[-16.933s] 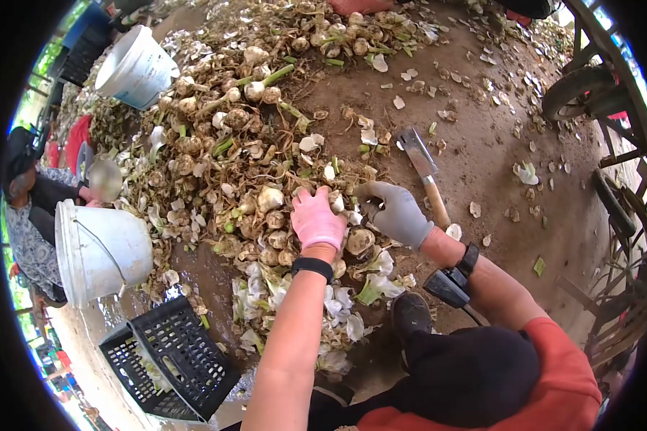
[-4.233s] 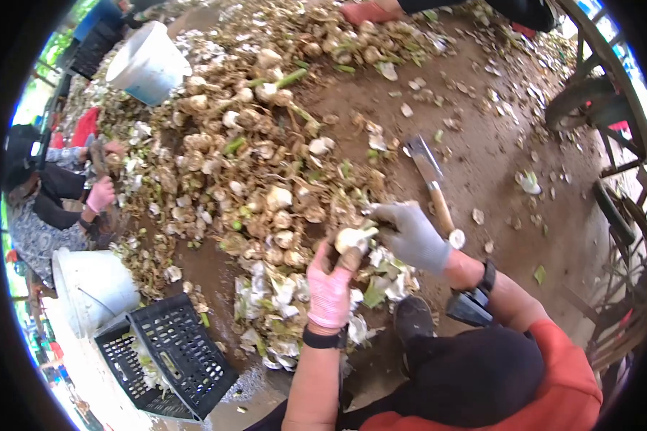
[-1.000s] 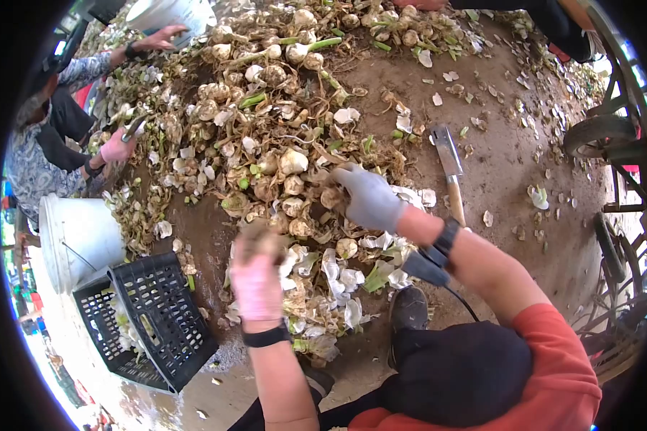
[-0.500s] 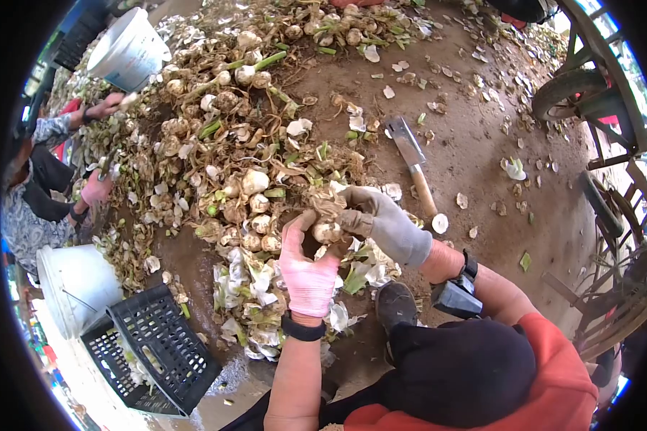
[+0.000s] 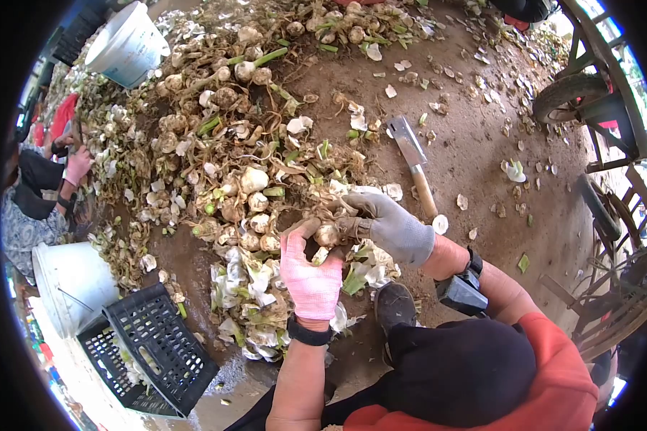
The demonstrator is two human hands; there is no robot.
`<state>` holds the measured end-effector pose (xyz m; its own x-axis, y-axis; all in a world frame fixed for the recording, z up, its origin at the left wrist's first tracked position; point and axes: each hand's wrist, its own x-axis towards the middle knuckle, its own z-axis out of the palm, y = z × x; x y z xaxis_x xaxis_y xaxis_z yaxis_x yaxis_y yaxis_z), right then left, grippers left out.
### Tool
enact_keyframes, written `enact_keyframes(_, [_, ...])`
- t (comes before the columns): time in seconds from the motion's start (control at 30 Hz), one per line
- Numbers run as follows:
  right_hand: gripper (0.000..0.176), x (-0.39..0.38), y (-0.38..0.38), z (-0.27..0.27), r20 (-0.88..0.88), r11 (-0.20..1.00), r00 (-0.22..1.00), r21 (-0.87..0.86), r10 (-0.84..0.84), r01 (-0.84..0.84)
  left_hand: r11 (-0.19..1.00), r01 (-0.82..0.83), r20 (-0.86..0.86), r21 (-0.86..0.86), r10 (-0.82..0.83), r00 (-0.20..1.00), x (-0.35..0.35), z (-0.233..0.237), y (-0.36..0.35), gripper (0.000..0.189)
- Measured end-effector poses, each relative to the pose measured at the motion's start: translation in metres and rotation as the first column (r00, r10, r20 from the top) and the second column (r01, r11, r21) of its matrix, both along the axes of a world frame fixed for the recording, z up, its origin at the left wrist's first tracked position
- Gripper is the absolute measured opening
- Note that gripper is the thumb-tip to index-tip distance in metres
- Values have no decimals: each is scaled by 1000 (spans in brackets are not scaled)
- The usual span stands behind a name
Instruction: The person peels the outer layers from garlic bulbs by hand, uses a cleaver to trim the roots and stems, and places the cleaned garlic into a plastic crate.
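My left hand (image 5: pixel 310 269), in a pink glove with a soiled thumb and fingertips, is closed around a garlic bulb (image 5: pixel 327 235) from the left and below. From the right, my right hand (image 5: pixel 392 228), in a grey glove with dirty fingertips, pinches the brown, dry outer skin on the same bulb. The bulb's pale, rounded side shows between the two hands. Just beyond and to the left lie more garlic bulbs (image 5: pixel 253 181), some with green stem stubs. Below my hands is a heap of white peeled skins (image 5: pixel 244 294).
A cleaver (image 5: pixel 413 158) with a wooden handle lies on the soil to the right. A black crate (image 5: pixel 158 352) and white buckets (image 5: pixel 75 280) stand at left, near a co-worker (image 5: pixel 36 194). A wheeled cart (image 5: pixel 597 108) stands at far right.
My fingers have shifted slightly on the bulb, and more of its pale side shows. At left, the co-worker's hands have drawn together, farther from the heap.
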<state>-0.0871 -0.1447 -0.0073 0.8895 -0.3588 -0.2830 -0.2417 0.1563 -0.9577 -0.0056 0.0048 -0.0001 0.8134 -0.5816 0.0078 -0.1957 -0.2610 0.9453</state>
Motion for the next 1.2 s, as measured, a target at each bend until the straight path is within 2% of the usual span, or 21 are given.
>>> enact_keyframes(0.07, [25,1,1,-8,55,981,998,-186,-41,51,999,24,18,22,-25,1000,1,-4,1,47])
enact_keyframes(0.1, [25,1,0,-6,55,981,998,-184,-43,53,1000,19,-46,3,-18,999,1,-5,0,47])
enact_keyframes(0.17, [24,2,-2,1,-13,933,998,-357,-63,54,1000,13,-112,-13,-14,994,1,-6,0,47])
enact_keyframes(0.23, [25,3,-1,5,-22,961,996,-267,-85,76,996,18,-404,-84,-50,913,3,-3,1,49])
enact_keyframes(0.27, [25,3,-1,6,-30,979,994,-178,-105,98,996,18,-405,-83,-50,913,5,1,1,49])
enact_keyframes(0.33, [21,2,-3,7,-64,984,995,-166,-80,68,984,-6,-548,-179,-94,831,8,9,0,45])
enact_keyframes(0.37, [17,2,-4,7,-96,988,994,-152,-54,39,984,-6,-549,-178,-94,831,7,9,0,45])
enact_keyframes(0.43, [13,1,-3,4,-90,989,995,-144,-48,34,955,-177,-804,-240,-93,587,5,9,0,41])
enact_keyframes(0.5, [9,-1,-4,3,-84,990,996,-136,-42,30,976,-120,-816,-181,-81,573,9,6,6,43])
enact_keyframes(0.57, [17,-1,-6,3,-149,967,986,-231,73,-106,969,-140,-879,-205,-119,462,12,9,5,49])
enact_keyframes(0.63, [11,0,-5,3,-58,957,998,-289,21,-37,970,-135,-849,-202,-105,519,10,6,3,58])
enact_keyframes(0.7, [6,-1,-5,6,34,939,999,-341,-32,42,976,123,-608,-181,-209,766,14,8,4,57])
enact_keyframes(0.77, [8,-3,-6,12,-83,916,996,-396,38,-68,986,81,-638,-145,-156,754,13,17,-2,52])
enact_keyframes(0.8, [8,-3,-6,13,-83,916,996,-395,37,-67,985,111,-620,-133,-170,766,17,17,0,51])
enact_keyframes(0.87, [9,-1,-5,13,-1,806,1000,-591,13,-12,984,154,-602,-84,-173,780,20,18,-1,53])
enact_keyframes(0.9, [9,0,-7,9,-2,806,1000,-591,11,-10,984,156,-602,-84,-175,779,18,16,0,53])
enact_keyframes(0.97, [11,3,-19,-9,-69,823,990,-565,-120,60,972,125,-571,-201,-220,791,13,9,3,54])
enact_keyframes(1.0, [19,5,-31,-20,-292,729,930,-684,-225,-38,971,130,-569,-203,-225,791,11,12,2,54])
enact_keyframes(1.03, [26,4,-43,-26,-235,645,930,-764,-283,3,964,88,-634,-250,-232,738,8,17,2,54])
enact_keyframes(1.13, [35,-4,-46,-19,-158,706,963,-707,-217,43,952,37,-704,-304,-251,664,10,18,4,56])
enact_keyframes(1.2, [33,-3,-40,-4,98,739,993,-673,63,20,946,46,-710,-322,-273,649,13,11,5,62])
